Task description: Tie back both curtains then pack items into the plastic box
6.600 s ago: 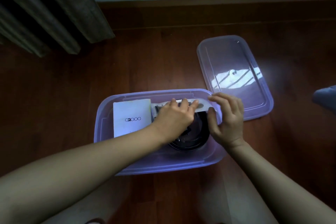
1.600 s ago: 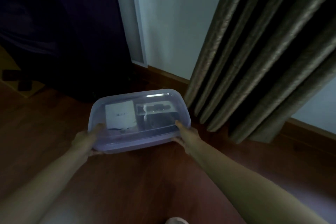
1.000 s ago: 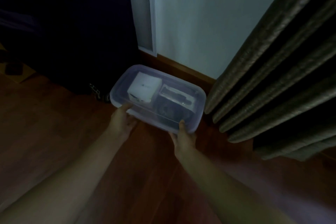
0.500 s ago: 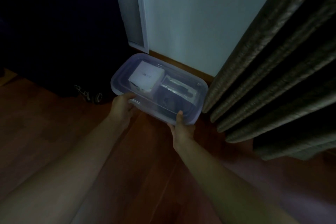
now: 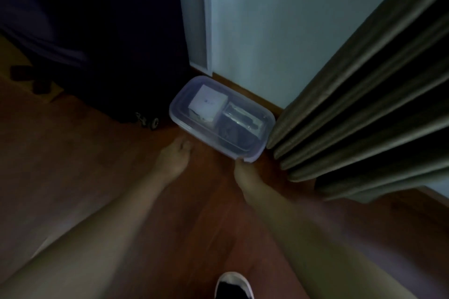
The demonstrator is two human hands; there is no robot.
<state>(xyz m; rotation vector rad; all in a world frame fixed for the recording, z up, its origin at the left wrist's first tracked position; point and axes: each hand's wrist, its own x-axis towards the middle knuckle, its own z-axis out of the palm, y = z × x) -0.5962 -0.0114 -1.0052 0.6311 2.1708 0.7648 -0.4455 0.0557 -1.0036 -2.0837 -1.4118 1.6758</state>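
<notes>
The plastic box [image 5: 257, 151] sat on the floor [image 5: 97, 158] by the curtain [image 5: 352, 104]. My left hand [image 5: 173, 158] hung slack beside it; my right hand [image 5: 243, 173] touched its corner, grip unclear.

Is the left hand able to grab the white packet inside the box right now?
Probably not yet. The left hand hovers just short of the box, but its lid looks shut over the white packet.
</notes>
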